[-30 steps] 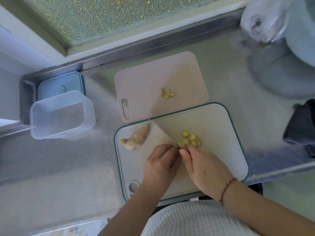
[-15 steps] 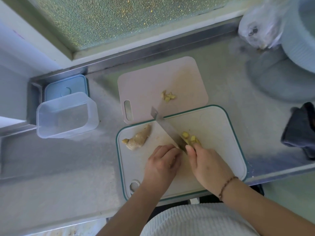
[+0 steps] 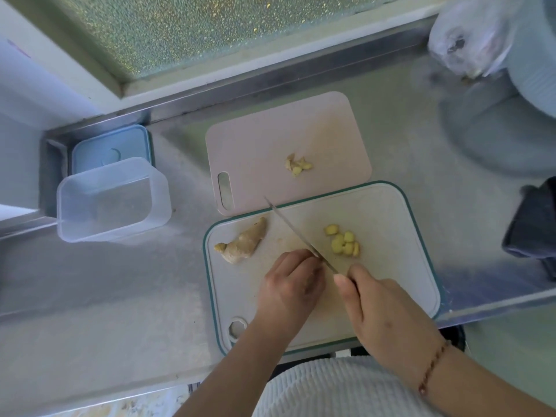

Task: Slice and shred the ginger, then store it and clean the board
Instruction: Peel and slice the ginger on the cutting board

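Observation:
On the green-rimmed white cutting board [image 3: 397,266] lie an unpeeled ginger root [image 3: 245,243] at the left and several yellow ginger slices [image 3: 343,243] at the right. My right hand [image 3: 388,314] grips the handle of a knife [image 3: 296,230], whose blade runs up and left between root and slices. My left hand [image 3: 290,284], fingers curled, sits against the blade's left side; whatever is under its fingertips is hidden. A pink board [image 3: 270,152] behind carries a small pile of ginger scraps [image 3: 297,166].
An open clear plastic container [image 3: 111,200] stands at the left on the steel counter, with its blue lid [image 3: 111,145] behind it. A dark cloth [image 3: 532,230] lies at the right edge. A plastic bag [image 3: 469,34] and a pale round tub [image 3: 529,55] occupy the back right corner.
The knife has drawn back toward me, so the ginger slices now lie bare to the right of the blade. My left hand has stayed where it was.

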A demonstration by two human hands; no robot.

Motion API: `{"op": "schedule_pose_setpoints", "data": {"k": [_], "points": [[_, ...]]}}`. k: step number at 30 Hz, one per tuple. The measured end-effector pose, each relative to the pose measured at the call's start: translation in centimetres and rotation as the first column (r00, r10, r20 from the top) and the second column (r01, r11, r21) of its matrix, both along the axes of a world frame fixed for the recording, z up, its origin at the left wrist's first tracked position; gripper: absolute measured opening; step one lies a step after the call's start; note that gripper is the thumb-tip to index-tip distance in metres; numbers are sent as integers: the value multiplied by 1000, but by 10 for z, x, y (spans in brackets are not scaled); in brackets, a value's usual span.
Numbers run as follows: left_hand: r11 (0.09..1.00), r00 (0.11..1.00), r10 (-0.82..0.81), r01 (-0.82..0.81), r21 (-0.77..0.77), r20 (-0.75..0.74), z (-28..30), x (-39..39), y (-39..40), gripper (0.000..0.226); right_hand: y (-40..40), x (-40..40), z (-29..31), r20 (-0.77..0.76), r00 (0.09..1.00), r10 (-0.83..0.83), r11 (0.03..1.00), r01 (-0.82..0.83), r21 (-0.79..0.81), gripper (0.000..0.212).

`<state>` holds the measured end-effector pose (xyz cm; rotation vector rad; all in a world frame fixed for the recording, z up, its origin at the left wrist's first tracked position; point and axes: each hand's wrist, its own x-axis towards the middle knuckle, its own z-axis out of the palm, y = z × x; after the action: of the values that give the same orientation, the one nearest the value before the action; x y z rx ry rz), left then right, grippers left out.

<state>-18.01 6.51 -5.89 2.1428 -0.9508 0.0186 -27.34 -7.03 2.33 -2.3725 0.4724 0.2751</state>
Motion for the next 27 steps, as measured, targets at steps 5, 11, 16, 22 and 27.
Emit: {"op": "schedule_pose_setpoints", "data": {"k": [5, 11, 16, 22, 27], "points": [[1000, 1000, -18, 18, -17, -2, -1, 2, 2, 13, 3, -3, 3, -56, 998, 27, 999, -30, -38, 40], [999, 999, -27, 26, -24, -18, -2, 3, 2, 16, 4, 0, 4, -109, 992, 63, 996, -70, -58, 42], [999, 1000, -22, 21, -35, -7, -3, 5, 2, 5, 8, 14, -2, -187, 981, 54, 991, -75, -109, 47], [999, 999, -40, 40, -21, -7, 0, 5, 2, 10, 7, 34, -23, -79, 997, -10, 997, 4, -83, 44], [999, 999, -41, 41, -10, -29, 2, 4, 4, 6, -10, 30, -22, 13, 989, -147, 989, 147, 36, 41]]}}
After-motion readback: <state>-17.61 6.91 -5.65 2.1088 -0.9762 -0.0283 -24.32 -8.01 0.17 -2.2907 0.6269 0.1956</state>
